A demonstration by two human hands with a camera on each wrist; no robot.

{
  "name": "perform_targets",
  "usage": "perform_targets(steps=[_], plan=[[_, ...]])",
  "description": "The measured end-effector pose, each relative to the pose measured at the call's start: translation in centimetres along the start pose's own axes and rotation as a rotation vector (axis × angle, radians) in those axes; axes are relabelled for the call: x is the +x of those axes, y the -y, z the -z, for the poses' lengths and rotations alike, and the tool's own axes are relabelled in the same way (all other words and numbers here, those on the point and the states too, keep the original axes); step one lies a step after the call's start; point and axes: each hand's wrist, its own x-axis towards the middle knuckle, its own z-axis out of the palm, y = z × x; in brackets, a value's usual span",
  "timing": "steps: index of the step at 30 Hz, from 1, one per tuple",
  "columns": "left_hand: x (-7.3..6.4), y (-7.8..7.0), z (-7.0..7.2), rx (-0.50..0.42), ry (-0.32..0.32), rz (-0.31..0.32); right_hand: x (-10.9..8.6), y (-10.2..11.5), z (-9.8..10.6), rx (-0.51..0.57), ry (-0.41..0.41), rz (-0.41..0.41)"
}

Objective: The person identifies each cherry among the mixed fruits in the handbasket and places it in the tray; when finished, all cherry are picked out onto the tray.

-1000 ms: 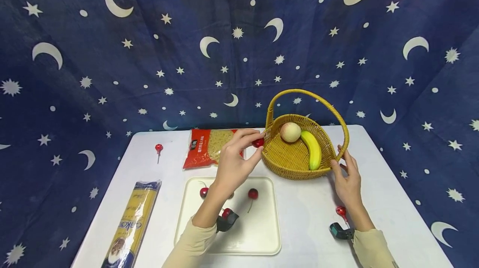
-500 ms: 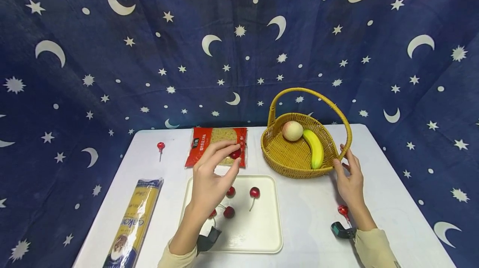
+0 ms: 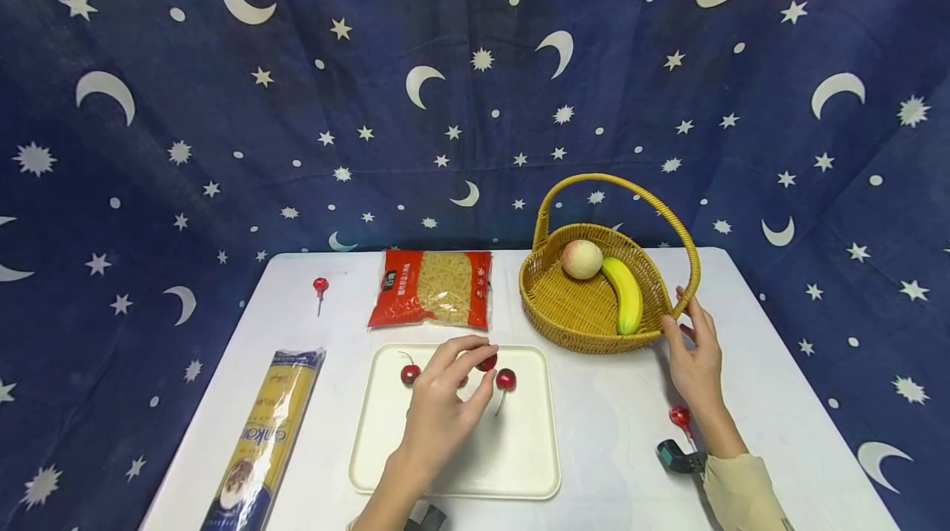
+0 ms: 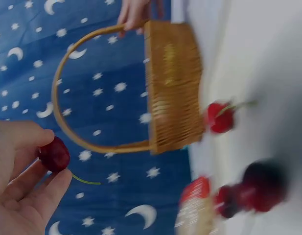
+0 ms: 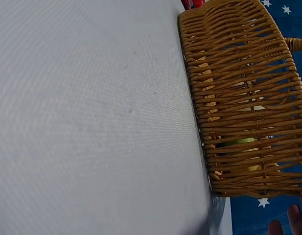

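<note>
My left hand pinches a dark red cherry between thumb and fingertips over the cream tray. In the left wrist view the held cherry has a thin green stem. Other cherries lie on the tray, one with its stem up at the left and one at the right; my hand hides part of the group. On the right, my right hand holds the wicker basket where handle meets rim. Inside the basket are a peach and a banana.
A red pasta bag lies behind the tray. To the left is a long spaghetti pack. One red lollipop lies at the back left, another lollipop beside my right wrist. A starry curtain hangs behind the table.
My left hand, with the cherry in its fingers, has moved from beside the basket, left past the pasta bag, then down over the tray. My right hand stays on the basket.
</note>
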Motion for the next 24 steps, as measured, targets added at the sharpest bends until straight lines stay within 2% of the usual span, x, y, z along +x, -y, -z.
perform_targets(steps=[3, 8, 17, 20, 24], plan=[[-1.6, 0.3, -1.4, -0.001, 0.069, 0.026, 0.1, 0.0, 0.0, 0.002, -0.002, 0.0], [-3.8, 1.1, -3.2, 0.065, 0.22, 0.066, 0.2, 0.0, -0.1, -0.006, 0.003, -0.004], [-5.8, 1.8, -4.8, 0.241, 0.507, 0.067, 0.3, 0.1, -0.4, -0.01, 0.008, -0.001], [-6.0, 1.9, -5.1, 0.283, 0.55, 0.048, 0.3, 0.1, -0.4, -0.011, 0.01, 0.008], [-6.2, 1.8, -5.2, 0.302, 0.544, 0.025, 0.4, 0.1, -0.4, -0.008, 0.013, 0.009]])
